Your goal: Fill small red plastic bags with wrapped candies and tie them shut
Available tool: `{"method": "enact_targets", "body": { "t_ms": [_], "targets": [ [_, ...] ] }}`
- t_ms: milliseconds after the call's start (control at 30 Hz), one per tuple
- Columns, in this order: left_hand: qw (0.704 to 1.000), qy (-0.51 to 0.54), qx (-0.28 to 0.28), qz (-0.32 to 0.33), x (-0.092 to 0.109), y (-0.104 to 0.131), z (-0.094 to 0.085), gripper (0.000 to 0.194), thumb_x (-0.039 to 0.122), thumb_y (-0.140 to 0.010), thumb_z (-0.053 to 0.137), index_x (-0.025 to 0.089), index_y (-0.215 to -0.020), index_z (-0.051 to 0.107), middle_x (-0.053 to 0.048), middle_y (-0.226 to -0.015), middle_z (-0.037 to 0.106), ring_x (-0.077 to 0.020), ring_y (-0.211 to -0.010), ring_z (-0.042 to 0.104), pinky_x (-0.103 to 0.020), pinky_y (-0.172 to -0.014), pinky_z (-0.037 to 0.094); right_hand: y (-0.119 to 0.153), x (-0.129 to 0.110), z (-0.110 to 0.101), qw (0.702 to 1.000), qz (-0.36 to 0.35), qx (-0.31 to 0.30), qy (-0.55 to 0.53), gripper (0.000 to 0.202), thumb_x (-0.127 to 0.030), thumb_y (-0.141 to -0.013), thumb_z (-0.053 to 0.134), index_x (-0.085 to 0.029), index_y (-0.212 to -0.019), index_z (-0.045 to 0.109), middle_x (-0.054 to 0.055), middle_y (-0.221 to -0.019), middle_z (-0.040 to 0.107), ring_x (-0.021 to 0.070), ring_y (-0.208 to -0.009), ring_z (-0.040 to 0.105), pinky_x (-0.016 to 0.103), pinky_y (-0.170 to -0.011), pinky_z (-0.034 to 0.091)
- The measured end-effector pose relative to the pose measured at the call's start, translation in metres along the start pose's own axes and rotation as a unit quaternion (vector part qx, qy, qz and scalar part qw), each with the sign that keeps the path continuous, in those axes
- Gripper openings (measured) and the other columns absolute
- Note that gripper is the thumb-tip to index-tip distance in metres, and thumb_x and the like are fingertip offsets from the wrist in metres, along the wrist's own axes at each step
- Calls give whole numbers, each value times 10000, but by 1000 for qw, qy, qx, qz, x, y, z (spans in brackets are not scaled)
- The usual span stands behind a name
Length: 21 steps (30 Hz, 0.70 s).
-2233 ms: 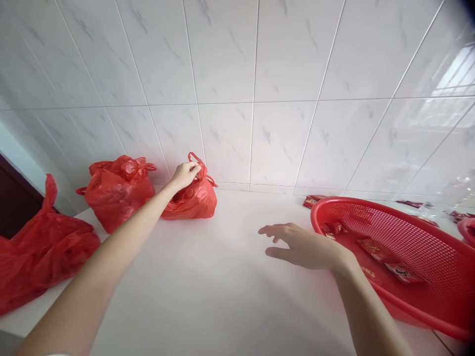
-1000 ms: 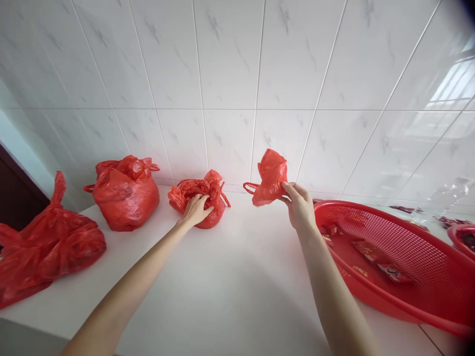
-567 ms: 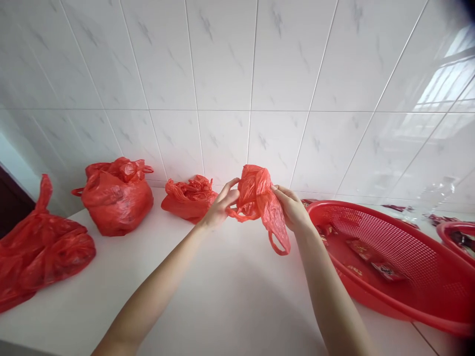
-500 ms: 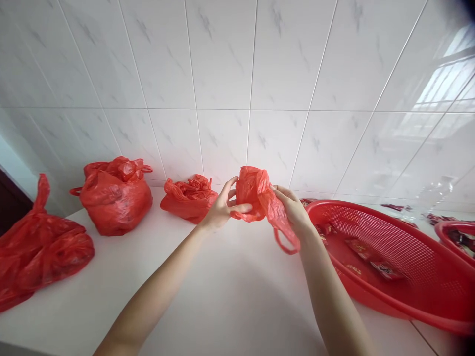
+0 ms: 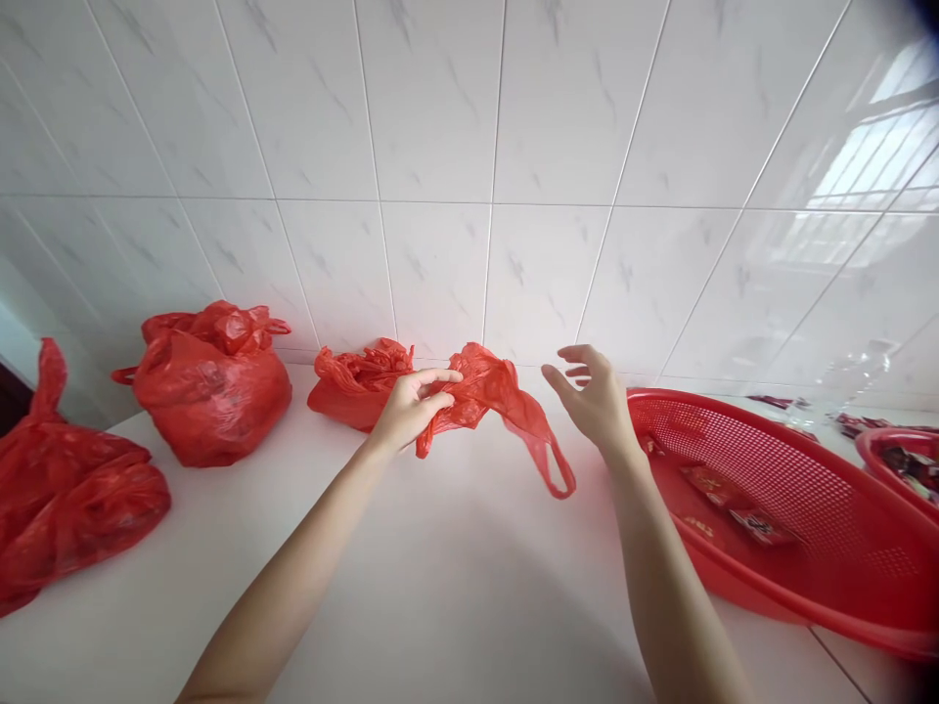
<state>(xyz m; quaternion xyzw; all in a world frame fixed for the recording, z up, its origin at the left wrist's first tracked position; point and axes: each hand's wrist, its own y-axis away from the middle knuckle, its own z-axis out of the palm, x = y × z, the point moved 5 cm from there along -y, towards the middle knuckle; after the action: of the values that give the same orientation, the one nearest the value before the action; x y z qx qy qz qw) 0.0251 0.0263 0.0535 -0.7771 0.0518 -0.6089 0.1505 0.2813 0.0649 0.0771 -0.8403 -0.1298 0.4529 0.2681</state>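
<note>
My left hand (image 5: 417,403) pinches the edge of a thin red plastic bag (image 5: 488,386) between thumb and fingers. The bag is crumpled, and one loop handle droops to the right above the white surface. To its right, my right hand (image 5: 591,396) is apart from the bag, holding nothing, with its fingers curved and spread. Just behind my left hand sits another red plastic bag (image 5: 352,396), low and bunched at the top, against the wall.
Two fuller red bags stand at the left, a round one (image 5: 220,391) and a knotted one (image 5: 80,489). A large red perforated basket (image 5: 763,430) holding a few red packets (image 5: 763,523) is at the right. Beyond it are a clear bottle (image 5: 855,376) and a smaller red basket (image 5: 880,440).
My right hand has let go of the bag and moved right and slightly up. My left hand has shifted a little left, and the bag has collapsed with its handle hanging loose.
</note>
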Motion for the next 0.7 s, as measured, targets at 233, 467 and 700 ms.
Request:
{"method": "enact_targets", "body": {
  "t_ms": [233, 467, 700],
  "targets": [
    [992, 117, -26, -45, -3, -2, 8, 449, 280, -711, 749, 183, -1146, 697, -96, -1160, 712, -254, -1095, 654, -373, -948, 511, 36, -47, 54, 973, -112, -195, 59, 567, -210, -717, 659, -240, -1250, 469, 152, -1452, 414, 295, -1127, 576, 409, -852, 481],
    [994, 3, -106, -38, -4, -1, -6, 578, 256, -670, 764, 235, -1237, 652, -68, -1209, 684, -241, -1051, 660, -342, -901, 510, 9, -1, 37, 991, 34, -90, -97, 478, -33, -596, 422, -203, -1015, 579, 95, -1068, 678, 219, -854, 664, 359, -741, 517],
    [961, -245, -128, -19, -36, -12, -12, 123, 218, -752, 545, 203, -645, 603, 3, -645, 600, -169, -587, 556, -278, -538, 363, 6, 0, -2, 949, 169, -125, -237, 265, -198, -680, 527, -203, -920, 640, 27, -779, 714, 133, -543, 587, 254, -513, 460]
  ]
}}
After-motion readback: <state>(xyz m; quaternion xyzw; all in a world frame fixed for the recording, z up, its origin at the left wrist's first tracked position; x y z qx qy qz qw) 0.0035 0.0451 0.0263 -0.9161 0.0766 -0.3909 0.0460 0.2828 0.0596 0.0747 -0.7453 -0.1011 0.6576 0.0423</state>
